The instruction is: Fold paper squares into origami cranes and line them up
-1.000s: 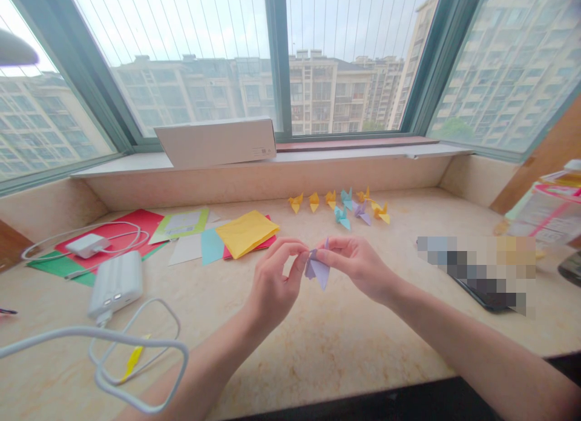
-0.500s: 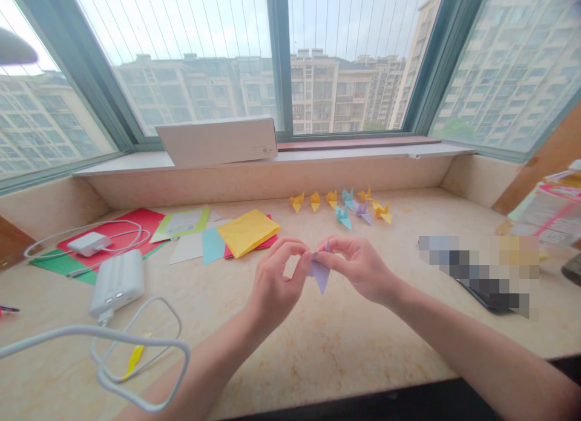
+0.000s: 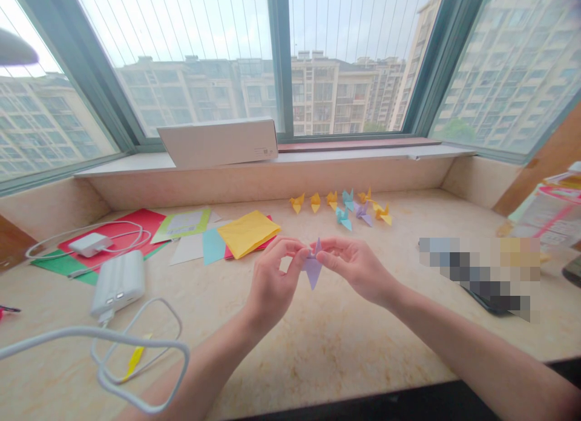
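Note:
A small purple origami crane (image 3: 313,272) is held up between my two hands above the stone counter, one wing pointing down and a thin point sticking up. My left hand (image 3: 278,276) pinches its left side between thumb and fingers. At its right side, the thumb and fingertips of my right hand (image 3: 351,265) close on the paper near the upright point. The fingertips hide part of the folds. Beyond my hands stand several finished cranes, among them a yellow crane (image 3: 315,202), a blue crane (image 3: 344,218) and a purple crane (image 3: 363,213).
Left of my hands lie a yellow paper stack (image 3: 247,234), a red sheet (image 3: 136,218) and a light blue sheet (image 3: 216,247). A white power bank (image 3: 118,282) with a looping cable (image 3: 184,354) is at the front left. A phone-like dark object (image 3: 492,303), partly pixelated, lies right.
The purple crane has shifted slightly left and turned a little. Its upright point now shows between my hands, and my right hand has moved slightly left.

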Tool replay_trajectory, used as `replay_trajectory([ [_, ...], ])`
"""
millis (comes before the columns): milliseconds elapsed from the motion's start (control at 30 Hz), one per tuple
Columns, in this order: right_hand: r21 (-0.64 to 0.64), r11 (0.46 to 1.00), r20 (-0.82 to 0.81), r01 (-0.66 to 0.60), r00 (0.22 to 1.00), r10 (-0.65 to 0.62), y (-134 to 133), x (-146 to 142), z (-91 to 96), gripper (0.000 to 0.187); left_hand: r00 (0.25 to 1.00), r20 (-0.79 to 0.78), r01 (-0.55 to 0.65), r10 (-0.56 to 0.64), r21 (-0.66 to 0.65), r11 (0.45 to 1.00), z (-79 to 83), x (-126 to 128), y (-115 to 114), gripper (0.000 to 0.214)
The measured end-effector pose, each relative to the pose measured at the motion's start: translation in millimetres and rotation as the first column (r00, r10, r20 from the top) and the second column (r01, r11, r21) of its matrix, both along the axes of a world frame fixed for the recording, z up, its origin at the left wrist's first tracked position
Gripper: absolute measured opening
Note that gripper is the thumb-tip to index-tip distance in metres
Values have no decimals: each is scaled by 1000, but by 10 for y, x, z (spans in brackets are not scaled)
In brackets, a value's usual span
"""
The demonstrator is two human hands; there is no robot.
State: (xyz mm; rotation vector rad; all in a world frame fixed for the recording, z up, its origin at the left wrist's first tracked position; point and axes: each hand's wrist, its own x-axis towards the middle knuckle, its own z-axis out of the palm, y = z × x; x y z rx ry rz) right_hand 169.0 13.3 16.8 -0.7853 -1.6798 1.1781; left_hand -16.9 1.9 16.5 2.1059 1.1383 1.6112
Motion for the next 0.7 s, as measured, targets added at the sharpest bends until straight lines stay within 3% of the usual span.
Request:
replay_trajectory([
  [167, 1, 1000, 46, 21, 999, -21, -2, 3, 12, 23, 995, 95, 42, -34, -78, 996, 3, 11, 1, 16],
  [367, 138, 983, 69, 124, 989, -134, -15, -2, 37, 14, 997, 65, 51, -48, -46, 998, 30, 15, -17, 10],
  [567, 288, 941, 63, 177, 977, -203, -54, -27, 10, 9, 996, 61, 65, -61, -76, 995, -22, 1, 19, 15],
  [700, 383, 874, -15, 300, 948, -319, -28, -19, -32, 7, 976, 217, 76, -33, -192, 978, -36, 15, 38, 18],
])
